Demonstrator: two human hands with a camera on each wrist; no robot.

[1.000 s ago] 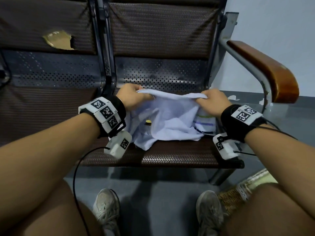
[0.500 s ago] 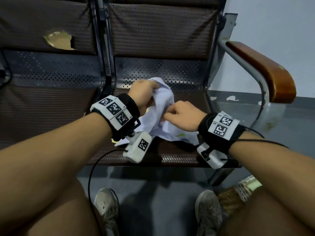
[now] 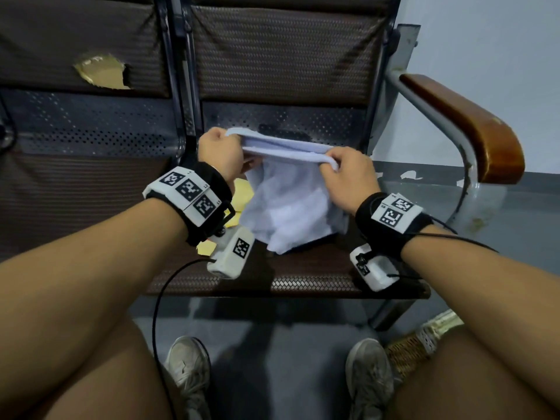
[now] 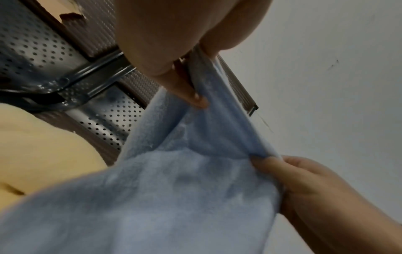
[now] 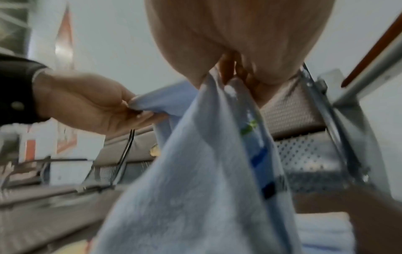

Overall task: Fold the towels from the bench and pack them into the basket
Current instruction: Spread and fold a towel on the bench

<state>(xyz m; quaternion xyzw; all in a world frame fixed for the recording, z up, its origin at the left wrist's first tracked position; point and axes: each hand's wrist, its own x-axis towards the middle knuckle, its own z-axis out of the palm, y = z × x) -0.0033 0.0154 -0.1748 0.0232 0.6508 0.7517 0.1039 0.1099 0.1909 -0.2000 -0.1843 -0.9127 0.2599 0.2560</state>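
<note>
A pale blue towel (image 3: 291, 204) hangs folded over above the brown bench seat (image 3: 306, 283), its lower part draping onto the seat. My left hand (image 3: 219, 153) pinches its upper left end and my right hand (image 3: 342, 174) pinches the upper right end, so the top edge stretches between them. From the left wrist the blue towel (image 4: 174, 197) fills the lower frame, held by my left hand (image 4: 187, 82). From the right wrist the towel (image 5: 195, 180) shows a striped border under my right hand (image 5: 230, 75). A yellow towel (image 3: 239, 192) lies on the seat under my left wrist. The woven basket (image 3: 424, 338) stands on the floor at lower right.
A wooden armrest (image 3: 472, 128) on a metal frame rises to the right of the seat. The backrest (image 3: 285, 56) stands behind, and the neighbouring seat's backrest has a torn patch (image 3: 100, 71). My shoes (image 3: 188, 368) and knees are at the bottom, on the grey floor.
The hands met at the middle with the towel bunched, then drew apart again and lifted. The towel now hangs folded between them, narrower than a second ago.
</note>
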